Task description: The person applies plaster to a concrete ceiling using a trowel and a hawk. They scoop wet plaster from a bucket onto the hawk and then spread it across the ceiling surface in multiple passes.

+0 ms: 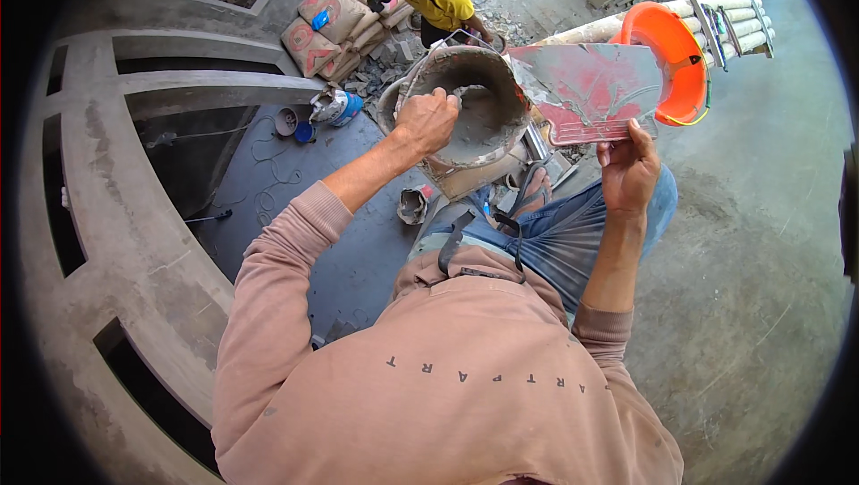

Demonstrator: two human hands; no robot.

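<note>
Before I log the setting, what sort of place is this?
Likely a building site: a bucket smeared with grey paste, stacked sacks, and a bare, concrete-looking frame with openings.

Bare concrete beams (112,163) framing dark openings (199,65) mark this as a building site, its grey floor (752,216) spreading stained and unfinished to the right. Plump bags (340,6), of the kind that carry cement, lie stacked beside scattered rubble (385,73). Grey mortar (479,131) coats the inside of a bucket (501,82) and smears a red board (617,82). Pale poles (747,29) lie bundled by an orange tub (640,24), while a co-worker (446,0) in yellow stoops near the bags.
</note>
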